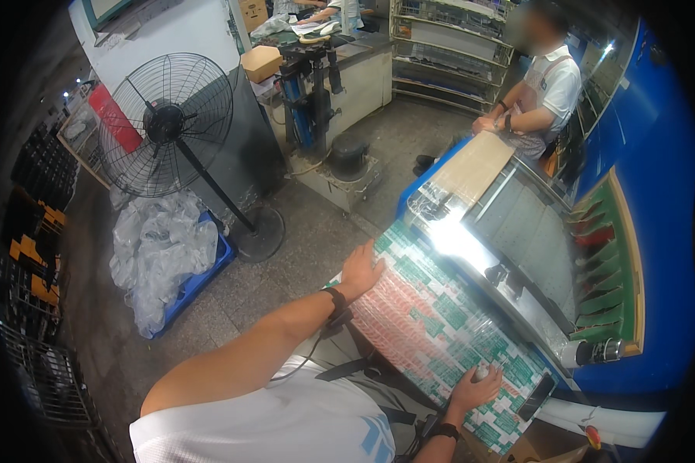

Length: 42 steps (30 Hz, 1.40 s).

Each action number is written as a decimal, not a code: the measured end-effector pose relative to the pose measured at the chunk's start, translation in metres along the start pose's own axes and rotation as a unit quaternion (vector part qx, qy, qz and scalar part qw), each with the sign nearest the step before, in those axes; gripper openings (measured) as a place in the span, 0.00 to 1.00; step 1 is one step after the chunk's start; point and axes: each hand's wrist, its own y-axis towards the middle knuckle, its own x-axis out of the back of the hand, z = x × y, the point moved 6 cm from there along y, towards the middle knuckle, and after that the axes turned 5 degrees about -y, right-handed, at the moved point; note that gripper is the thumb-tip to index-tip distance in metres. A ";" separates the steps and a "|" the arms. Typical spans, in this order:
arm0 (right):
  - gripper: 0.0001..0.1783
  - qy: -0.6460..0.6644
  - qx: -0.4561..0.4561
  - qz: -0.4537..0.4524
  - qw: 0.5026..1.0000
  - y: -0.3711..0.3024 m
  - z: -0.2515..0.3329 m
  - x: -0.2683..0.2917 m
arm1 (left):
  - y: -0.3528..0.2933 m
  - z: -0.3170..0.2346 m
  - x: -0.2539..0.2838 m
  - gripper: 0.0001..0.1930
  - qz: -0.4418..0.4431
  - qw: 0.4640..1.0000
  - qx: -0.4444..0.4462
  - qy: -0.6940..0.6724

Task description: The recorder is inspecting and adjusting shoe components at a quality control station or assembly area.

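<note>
A narrow shelf-like table (440,309), covered in clear film over a green, red and white print, runs in front of me along a blue machine. My left hand (361,272) rests on its far left end, fingers spread over the edge and nothing in them. Near the other end, my right hand (475,388) lies over the printed surface with its fingers curled round a small whitish object (481,373), mostly hidden by the fingers. A flat black rectangular thing (538,397) lies on the table just right of that hand.
The blue machine (656,231) has an opening hung with green and red strips (598,266). Across it stands a co-worker (552,92). At left are a black stand fan (164,121), a blue pallet (201,282) under clear plastic film (158,247), and a red cylinder (114,117).
</note>
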 end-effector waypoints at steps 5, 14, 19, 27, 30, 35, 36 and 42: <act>0.29 -0.003 -0.001 0.008 1.000 -0.001 -0.003 -0.004 | 0.000 0.000 0.000 0.40 0.005 1.000 0.009 0.000; 0.30 0.004 0.008 -0.002 1.000 -0.001 -0.004 -0.004 | 0.000 0.001 0.000 0.41 0.008 1.000 0.010 -0.001; 0.29 0.005 0.013 -0.012 1.000 -0.001 -0.004 -0.004 | 0.000 0.001 0.000 0.41 0.007 1.000 0.011 -0.001; 0.29 0.002 0.009 -0.008 1.000 -0.001 -0.003 -0.003 | 0.000 -0.001 0.001 0.40 0.011 1.000 0.014 -0.004; 0.29 0.003 0.006 -0.005 1.000 0.000 -0.003 -0.003 | 0.000 -0.002 0.002 0.40 0.008 1.000 0.013 -0.003; 0.28 0.003 0.004 -0.007 1.000 -0.001 -0.002 -0.003 | -0.001 -0.004 0.004 0.40 0.000 1.000 0.006 -0.004; 0.28 0.003 0.002 -0.004 1.000 -0.001 -0.002 -0.003 | -0.001 -0.005 0.004 0.39 0.000 1.000 0.005 -0.004; 0.29 0.001 -0.005 0.006 1.000 -0.001 -0.002 -0.004 | -0.001 -0.005 0.004 0.39 -0.004 1.000 0.005 0.000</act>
